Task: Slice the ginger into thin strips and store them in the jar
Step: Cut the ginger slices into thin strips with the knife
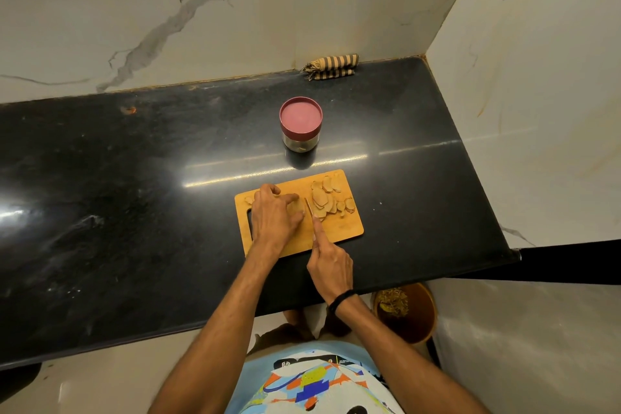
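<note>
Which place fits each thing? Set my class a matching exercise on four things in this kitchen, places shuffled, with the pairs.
1 jar; 2 striped cloth; 3 ginger slices; 4 brown bucket

A on the floor below the counter; B on the cutting board, right part; C against the back wall; D mid-counter, just behind the board

Pairs: 1-D, 2-C, 3-B, 4-A

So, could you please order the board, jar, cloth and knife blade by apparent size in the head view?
1. Board.
2. Jar and cloth look alike; the cloth lies farther, so unranked.
3. Knife blade.
</note>
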